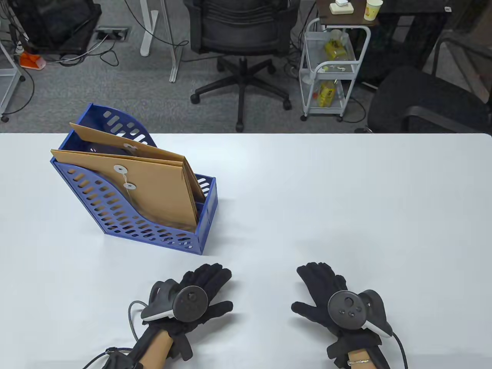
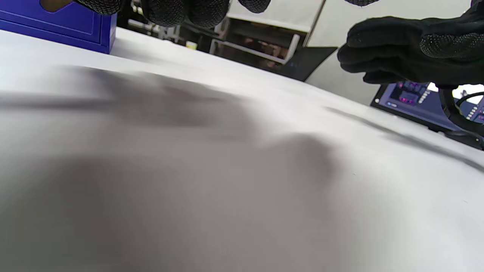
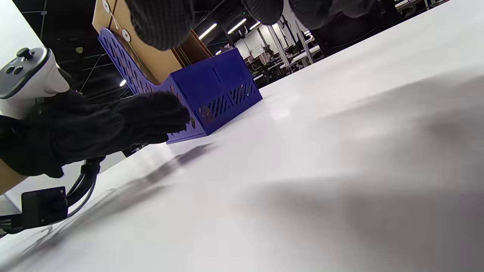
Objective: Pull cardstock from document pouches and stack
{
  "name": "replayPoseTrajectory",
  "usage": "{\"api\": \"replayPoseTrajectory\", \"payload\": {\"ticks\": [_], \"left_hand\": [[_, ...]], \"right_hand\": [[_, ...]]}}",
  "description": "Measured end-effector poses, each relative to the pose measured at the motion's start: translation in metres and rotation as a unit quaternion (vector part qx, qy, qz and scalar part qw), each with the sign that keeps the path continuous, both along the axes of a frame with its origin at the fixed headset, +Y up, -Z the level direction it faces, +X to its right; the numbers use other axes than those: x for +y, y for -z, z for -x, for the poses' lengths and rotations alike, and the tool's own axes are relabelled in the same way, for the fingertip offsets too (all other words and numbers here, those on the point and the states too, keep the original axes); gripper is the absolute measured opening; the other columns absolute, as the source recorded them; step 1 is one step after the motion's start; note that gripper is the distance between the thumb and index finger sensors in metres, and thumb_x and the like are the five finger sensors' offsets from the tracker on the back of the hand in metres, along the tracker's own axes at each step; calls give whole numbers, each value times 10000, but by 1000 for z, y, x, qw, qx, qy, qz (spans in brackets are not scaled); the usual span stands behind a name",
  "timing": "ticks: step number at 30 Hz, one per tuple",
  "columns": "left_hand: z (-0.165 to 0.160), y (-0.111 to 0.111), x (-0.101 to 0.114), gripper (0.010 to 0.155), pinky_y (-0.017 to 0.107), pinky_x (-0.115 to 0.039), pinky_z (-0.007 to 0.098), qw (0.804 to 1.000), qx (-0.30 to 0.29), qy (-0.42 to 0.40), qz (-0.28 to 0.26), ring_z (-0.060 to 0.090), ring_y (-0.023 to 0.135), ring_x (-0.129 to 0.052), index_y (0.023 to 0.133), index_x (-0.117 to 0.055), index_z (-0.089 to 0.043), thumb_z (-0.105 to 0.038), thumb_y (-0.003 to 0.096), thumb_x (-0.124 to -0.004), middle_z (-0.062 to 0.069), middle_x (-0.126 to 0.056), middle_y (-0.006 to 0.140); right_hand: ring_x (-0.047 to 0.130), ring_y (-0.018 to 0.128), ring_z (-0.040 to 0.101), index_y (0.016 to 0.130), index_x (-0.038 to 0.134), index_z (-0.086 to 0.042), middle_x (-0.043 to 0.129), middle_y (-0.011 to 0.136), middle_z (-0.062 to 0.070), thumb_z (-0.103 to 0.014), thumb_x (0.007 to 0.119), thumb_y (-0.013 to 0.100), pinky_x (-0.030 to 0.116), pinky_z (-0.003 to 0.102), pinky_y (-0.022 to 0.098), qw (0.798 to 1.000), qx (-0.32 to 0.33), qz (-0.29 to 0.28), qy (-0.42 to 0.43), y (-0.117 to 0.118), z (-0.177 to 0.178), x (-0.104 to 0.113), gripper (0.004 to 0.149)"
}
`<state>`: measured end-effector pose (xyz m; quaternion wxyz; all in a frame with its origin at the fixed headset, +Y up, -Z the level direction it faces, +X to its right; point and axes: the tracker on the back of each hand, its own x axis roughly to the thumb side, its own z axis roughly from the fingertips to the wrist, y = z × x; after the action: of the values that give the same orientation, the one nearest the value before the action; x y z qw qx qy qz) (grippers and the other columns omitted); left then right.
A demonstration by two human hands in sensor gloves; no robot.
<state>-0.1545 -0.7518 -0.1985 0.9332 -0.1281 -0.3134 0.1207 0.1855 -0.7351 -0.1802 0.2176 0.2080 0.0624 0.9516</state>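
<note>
A blue perforated file holder (image 1: 115, 215) stands on the white table (image 1: 346, 200) at the left. Brown document pouches (image 1: 153, 188) with string-and-button closures stand in it, leaning back. The holder also shows in the right wrist view (image 3: 215, 90) and at the top left of the left wrist view (image 2: 56, 26). My left hand (image 1: 207, 286) hovers low over the table near the front edge, fingers spread, holding nothing. My right hand (image 1: 319, 284) does the same to its right, empty. No cardstock is visible.
Beyond the table's far edge stand an office chair (image 1: 242, 42), a white wire cart (image 1: 330, 69) and another chair (image 1: 426, 100) at the right. The white table stretches wide to the right of the holder.
</note>
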Motion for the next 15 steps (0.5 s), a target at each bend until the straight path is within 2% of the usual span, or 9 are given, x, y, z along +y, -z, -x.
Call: {"api": "replayPoseTrajectory", "payload": {"ticks": [12, 15], "left_hand": [[1, 2, -1, 779, 734, -406, 742, 1000, 9, 12, 1, 527, 1115, -388, 1234, -284, -126, -604, 659, -503, 272, -354, 1272], [4, 3, 2, 756, 736, -436, 730, 1000, 20, 6, -7, 520, 1104, -444, 1228, -336, -125, -588, 659, -517, 267, -414, 1260]], "right_hand": [[383, 1117, 573, 1244, 359, -104, 422, 1242, 274, -602, 563, 677, 391, 741, 712, 1000, 2, -1, 5, 1, 0, 0, 782], [403, 1114, 569, 1240, 377, -111, 440, 1238, 270, -594, 563, 682, 399, 738, 711, 1000, 2, -1, 5, 1, 0, 0, 762]]}}
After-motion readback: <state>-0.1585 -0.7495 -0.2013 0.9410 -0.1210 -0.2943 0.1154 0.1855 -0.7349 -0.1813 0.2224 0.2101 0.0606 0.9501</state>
